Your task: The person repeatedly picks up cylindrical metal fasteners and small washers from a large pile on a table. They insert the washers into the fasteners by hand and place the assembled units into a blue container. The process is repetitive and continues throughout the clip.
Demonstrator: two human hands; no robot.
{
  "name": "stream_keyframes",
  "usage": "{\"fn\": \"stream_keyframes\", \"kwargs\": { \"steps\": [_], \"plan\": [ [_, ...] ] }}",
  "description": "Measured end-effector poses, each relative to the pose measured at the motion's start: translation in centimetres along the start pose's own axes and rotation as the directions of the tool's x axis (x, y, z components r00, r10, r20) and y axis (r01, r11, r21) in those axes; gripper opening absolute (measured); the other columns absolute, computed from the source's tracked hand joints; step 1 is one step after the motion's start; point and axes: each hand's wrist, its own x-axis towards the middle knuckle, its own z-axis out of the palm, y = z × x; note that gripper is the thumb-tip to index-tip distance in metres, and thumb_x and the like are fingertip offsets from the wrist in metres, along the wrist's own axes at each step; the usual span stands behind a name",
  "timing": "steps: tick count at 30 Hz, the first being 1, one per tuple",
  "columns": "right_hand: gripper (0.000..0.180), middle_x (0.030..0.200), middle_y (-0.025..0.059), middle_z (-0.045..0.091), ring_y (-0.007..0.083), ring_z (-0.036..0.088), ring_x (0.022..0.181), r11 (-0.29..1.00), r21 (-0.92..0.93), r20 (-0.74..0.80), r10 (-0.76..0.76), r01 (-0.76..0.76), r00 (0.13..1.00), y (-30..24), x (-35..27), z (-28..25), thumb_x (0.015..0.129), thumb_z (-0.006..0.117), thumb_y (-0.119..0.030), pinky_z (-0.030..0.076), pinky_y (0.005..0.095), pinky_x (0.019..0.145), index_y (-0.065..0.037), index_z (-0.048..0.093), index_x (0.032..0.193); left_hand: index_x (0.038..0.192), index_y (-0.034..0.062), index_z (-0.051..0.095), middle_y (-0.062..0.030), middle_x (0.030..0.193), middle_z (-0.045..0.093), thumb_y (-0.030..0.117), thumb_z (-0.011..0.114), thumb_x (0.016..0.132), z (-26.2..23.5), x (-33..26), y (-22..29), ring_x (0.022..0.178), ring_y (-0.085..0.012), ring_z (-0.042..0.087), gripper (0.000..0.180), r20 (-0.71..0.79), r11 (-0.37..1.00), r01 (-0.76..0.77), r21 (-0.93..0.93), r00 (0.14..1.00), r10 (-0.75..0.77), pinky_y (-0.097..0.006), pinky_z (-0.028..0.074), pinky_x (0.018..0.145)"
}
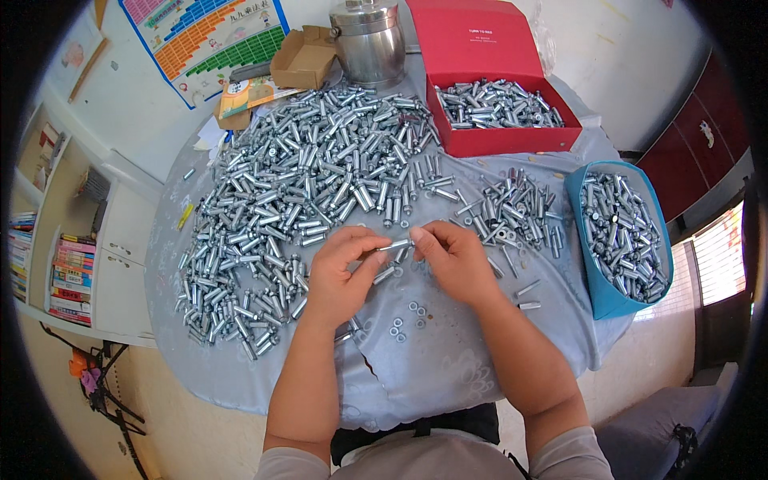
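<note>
1. A big pile of bolts (304, 184) covers the table's (448, 368) left half.
2. The left hand (340, 276) pinches one end of a bolt (394, 246) at table centre.
3. The right hand (456, 260) pinches its other end.
4. Loose nuts (406, 316) lie just below.
5. A red box (500, 140) and a blue bin (600, 288) hold more bolts.

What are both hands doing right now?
Left hand: fingers pinched on one end of a metal bolt.
Right hand: fingers pinched on its other end.
</note>
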Motion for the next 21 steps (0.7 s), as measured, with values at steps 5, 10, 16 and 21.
{"fn": "stream_keyframes", "kwargs": {
  "steps": [5, 10, 16, 21],
  "plan": [
    [0.033, 0.068, 0.0006, 0.06, 0.007, 0.05, 0.057, 0.969, 0.153, 0.084, 0.182, -0.193, 0.98, -1.3, 0.1, -0.9, 0.094, 0.06, -0.029, 0.04, 0.0243, 0.051, 0.0, 0.064, 0.079, 0.103, -0.0001, 0.068, -0.0086, 0.094, 0.063, -0.004, 0.066, 0.081, 1.0, 0.0, 0.7, 0.084, -0.0146, 0.063, 0.022, -0.044, 0.993, 0.03, -0.117, 0.998, -0.035, -0.025, 0.052, 0.073],
    [0.031, 0.067, -0.0001, 0.059, 0.0059, 0.049, 0.053, 0.926, 0.24, 0.133, 0.266, -0.291, 0.955, -1.3, 0.1, -0.9, 0.094, 0.061, -0.029, 0.039, 0.022, 0.048, -0.001, 0.063, 0.079, 0.107, -0.0019, 0.067, -0.0089, 0.092, 0.065, -0.001, 0.065, 0.084, 1.1, -0.3, 0.1, 0.08, -0.0153, 0.067, 0.023, -0.008, 0.954, 0.215, -0.207, 0.975, -0.222, -0.024, 0.053, 0.072],
    [0.021, 0.072, 0.0007, 0.061, 0.0067, 0.052, 0.059, 0.924, 0.341, 0.103, 0.146, -0.173, 0.984, -0.6, 0.1, -0.6, 0.093, 0.063, -0.02, 0.042, 0.0225, 0.052, 0.0, 0.064, 0.088, 0.107, -0.005, 0.066, -0.0099, 0.085, 0.067, 0.005, 0.064, 0.088, 1.3, -0.4, 0.2, 0.073, -0.0166, 0.068, 0.021, 0.01, 0.842, 0.351, -0.41, 0.925, -0.38, -0.024, 0.055, 0.067],
    [0.015, 0.076, 0.0007, 0.061, 0.0074, 0.054, 0.064, 0.927, 0.372, 0.032, -0.064, 0.048, 0.997, -0.1, 0.0, 0.0, 0.091, 0.064, -0.014, 0.044, 0.0226, 0.057, 0.0, 0.065, 0.094, 0.103, -0.006, 0.066, -0.0106, 0.083, 0.068, 0.008, 0.064, 0.09, 0.8, -0.2, 0.0, 0.069, -0.0173, 0.068, 0.02, 0.042, 0.748, 0.427, -0.509, 0.88, -0.474, -0.027, 0.057, 0.066]
  ]
}}
